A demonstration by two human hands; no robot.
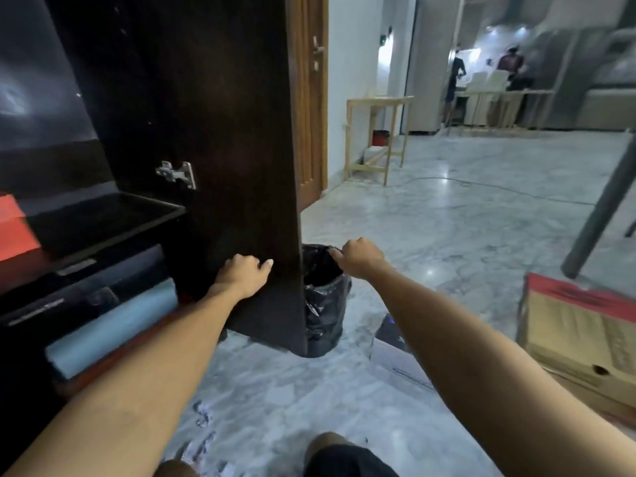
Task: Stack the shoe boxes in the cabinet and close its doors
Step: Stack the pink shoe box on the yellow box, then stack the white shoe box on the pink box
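The dark wooden cabinet door (220, 132) stands swung open, edge toward me. My left hand (242, 275) lies flat against its inner face near the bottom, fingers curled. My right hand (356, 258) is closed on the rim of a bin lined with a black bag (325, 304), which stands just behind the door's edge. Inside the cabinet at the left, shoe boxes are stacked: a black one (86, 280), a light blue one (113, 325) and a reddish one beneath. A red box (15, 228) sits on the shelf (113, 215) above.
A brown cardboard box with a red top (581, 335) lies on the marble floor at the right. A grey table leg (605, 201) slants beyond it. A wooden frame table (375, 132) and a cable (481, 187) are further back. Two people stand far off.
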